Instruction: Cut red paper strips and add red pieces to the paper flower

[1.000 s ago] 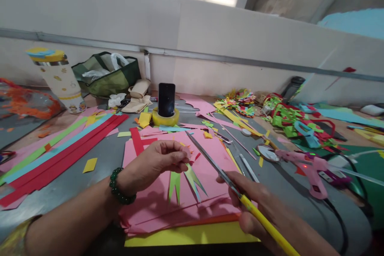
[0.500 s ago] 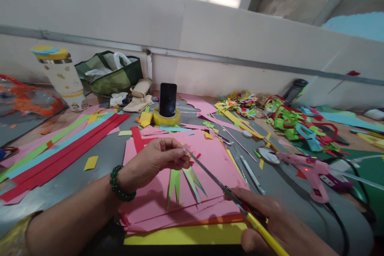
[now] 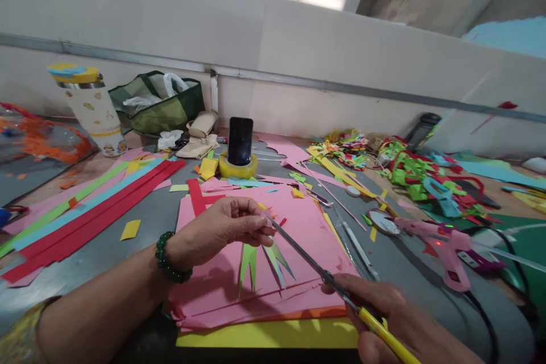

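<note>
My left hand (image 3: 241, 222), with a green bead bracelet on its wrist, is closed in a pinch above a pink paper stack. A small pink bit of paper (image 3: 265, 214) shows at its fingertips, partly hidden. My right hand (image 3: 386, 313) is wrapped round yellow-handled scissors (image 3: 305, 253), whose blade tips reach that paper. Below the left hand, notched green paper pieces (image 3: 248, 264) lie on the pink paper sheets (image 3: 222, 296). A yellow sheet (image 3: 264, 335) sticks out from under the stack.
A phone (image 3: 239, 141) stands in a yellow tape roll (image 3: 236, 168). Coloured strips (image 3: 98, 213) lie left, near a tumbler (image 3: 89, 111) and green bag (image 3: 157, 105). On the right are a pink glue gun (image 3: 447, 253), a utility knife (image 3: 358, 247) and piled paper loops (image 3: 413, 170).
The scissors and my right hand have shifted slightly down and right, with the blades looking closer together. My left hand keeps its pinch in nearly the same place.
</note>
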`<state>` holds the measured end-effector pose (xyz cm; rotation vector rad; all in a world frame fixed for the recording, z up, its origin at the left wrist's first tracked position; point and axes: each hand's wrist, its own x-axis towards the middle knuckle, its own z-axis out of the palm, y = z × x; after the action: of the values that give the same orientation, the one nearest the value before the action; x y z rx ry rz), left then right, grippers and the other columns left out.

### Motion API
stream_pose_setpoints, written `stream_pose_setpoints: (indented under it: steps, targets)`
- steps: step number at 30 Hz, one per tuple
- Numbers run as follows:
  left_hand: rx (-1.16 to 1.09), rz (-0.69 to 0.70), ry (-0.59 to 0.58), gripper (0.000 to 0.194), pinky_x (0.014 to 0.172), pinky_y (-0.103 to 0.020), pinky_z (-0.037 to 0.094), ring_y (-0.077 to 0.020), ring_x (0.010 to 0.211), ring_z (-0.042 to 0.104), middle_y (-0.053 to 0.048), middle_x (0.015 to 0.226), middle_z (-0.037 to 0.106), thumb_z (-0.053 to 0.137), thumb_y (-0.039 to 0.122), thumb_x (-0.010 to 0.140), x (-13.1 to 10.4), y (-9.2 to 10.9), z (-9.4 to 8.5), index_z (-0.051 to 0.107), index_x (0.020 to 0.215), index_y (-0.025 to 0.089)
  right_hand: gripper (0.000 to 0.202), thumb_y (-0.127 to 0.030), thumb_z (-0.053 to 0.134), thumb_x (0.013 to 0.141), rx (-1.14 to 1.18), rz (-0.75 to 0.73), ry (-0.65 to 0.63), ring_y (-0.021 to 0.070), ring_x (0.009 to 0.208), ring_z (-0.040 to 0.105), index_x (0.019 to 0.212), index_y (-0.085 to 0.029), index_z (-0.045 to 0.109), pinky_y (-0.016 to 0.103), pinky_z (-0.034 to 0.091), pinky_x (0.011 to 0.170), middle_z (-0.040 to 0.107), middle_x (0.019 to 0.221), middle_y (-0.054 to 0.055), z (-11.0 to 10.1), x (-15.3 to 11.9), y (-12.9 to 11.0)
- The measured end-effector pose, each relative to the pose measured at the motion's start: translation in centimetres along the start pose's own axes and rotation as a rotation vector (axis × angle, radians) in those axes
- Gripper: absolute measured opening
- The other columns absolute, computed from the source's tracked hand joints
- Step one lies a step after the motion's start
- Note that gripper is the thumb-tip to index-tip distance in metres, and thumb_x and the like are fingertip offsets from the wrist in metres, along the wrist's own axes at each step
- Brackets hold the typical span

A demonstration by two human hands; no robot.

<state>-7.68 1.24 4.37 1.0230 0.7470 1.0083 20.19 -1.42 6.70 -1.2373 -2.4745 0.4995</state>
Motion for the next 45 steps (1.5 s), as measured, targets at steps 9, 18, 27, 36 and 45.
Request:
stream_pose_setpoints:
  steps: [9,18,27,36,45]
  targets:
    - [0.023,0.015,-0.015,0.018,0.072,-0.025,0.053,-0.0134,0.072,0.069,-0.002,0.077,0.070,0.073,0.029,0.076,0.0,-0.2,-0.1,0.063,0.077,0.014,0.042,-0.065,0.056,0.071,0.140,0.044,-0.165,0.0168,0.047,0.059,0.080,-0.027,0.074,0.022,0.048,0.044,0.064,0.054,-0.001,-0.5,0.6,-1.2]
    - [0.025,-0.023,-0.025,0.019,0.066,-0.021,0.052,-0.0121,0.065,0.068,-0.002,0.073,0.069,0.076,0.027,0.073,-0.2,0.2,0.0,0.063,0.074,0.012,0.051,-0.072,0.053,0.070,0.163,0.004,-0.167,0.0187,0.055,0.063,0.086,-0.028,0.074,0.022,0.051,0.049,0.068,0.062,0.000,-0.4,0.4,-0.5]
    - [0.038,-0.027,-0.016,0.017,0.068,-0.022,0.052,-0.0125,0.068,0.069,-0.002,0.076,0.070,0.073,0.026,0.076,0.0,-0.1,-0.3,0.063,0.076,0.014,0.043,-0.067,0.062,0.067,0.166,0.036,-0.136,0.0169,0.051,0.060,0.080,-0.027,0.072,0.021,0.048,0.044,0.066,0.057,-0.002,0.0,0.3,-0.8]
    - [0.055,-0.034,-0.016,0.018,0.070,-0.023,0.052,-0.0139,0.071,0.070,-0.002,0.077,0.070,0.073,0.028,0.076,-0.1,-0.1,-0.2,0.062,0.077,0.014,0.039,-0.048,0.070,0.068,0.136,0.079,-0.176,0.0188,0.060,0.064,0.101,-0.027,0.070,0.021,0.050,0.049,0.068,0.067,-0.003,0.7,-0.5,0.8]
    - [-0.036,0.006,0.023,0.019,0.072,-0.025,0.051,-0.0133,0.073,0.069,-0.002,0.078,0.069,0.074,0.029,0.076,0.0,-0.4,0.0,0.060,0.078,0.014,0.056,-0.070,0.063,0.063,0.043,0.051,-0.015,0.0242,0.071,0.070,0.099,-0.029,0.071,0.025,0.058,0.058,0.075,0.083,0.001,0.9,-0.3,0.0]
